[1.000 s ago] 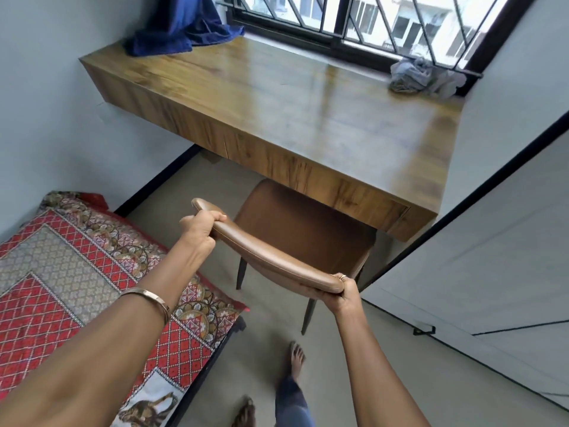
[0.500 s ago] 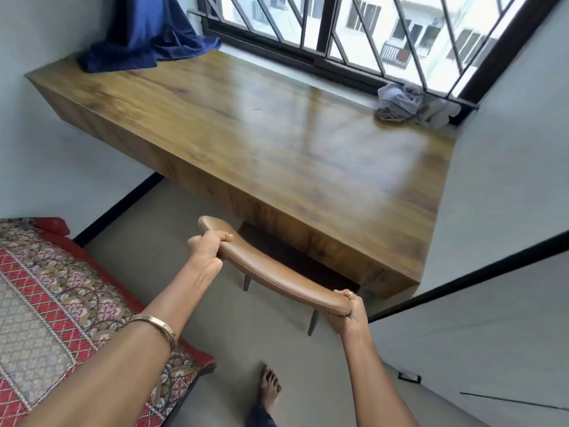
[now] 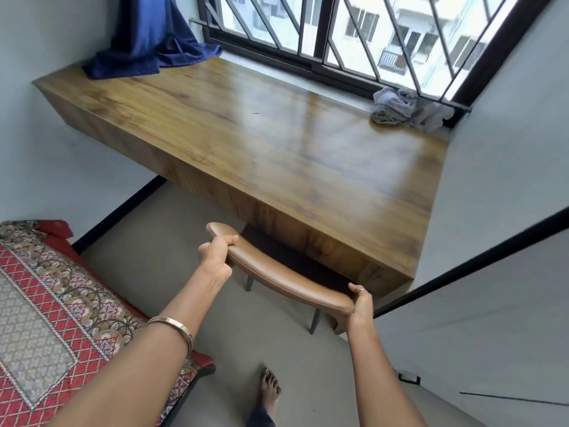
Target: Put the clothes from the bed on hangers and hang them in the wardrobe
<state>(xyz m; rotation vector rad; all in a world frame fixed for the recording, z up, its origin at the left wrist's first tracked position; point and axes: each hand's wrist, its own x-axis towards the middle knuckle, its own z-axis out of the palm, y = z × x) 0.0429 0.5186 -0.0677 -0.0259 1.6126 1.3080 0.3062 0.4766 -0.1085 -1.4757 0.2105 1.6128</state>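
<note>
— What are the hands doing?
— The left hand (image 3: 215,257) and right hand (image 3: 360,306) curl their fingers round the chair (image 3: 286,280) back. Slide it straight under the surface (image 3: 277,143).
— And the clothes?
— None show on the bed (image 3: 46,303).

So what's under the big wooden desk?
The brown chair is pushed under the wooden desk. Its backrest sticks out, gripped by the left hand and right hand. Two dark legs show. The desk hides most of the seat and the other legs.

No text can be read; the crumpled cloth (image 3: 397,107) by the window bears dark print, too small to make out.
</note>
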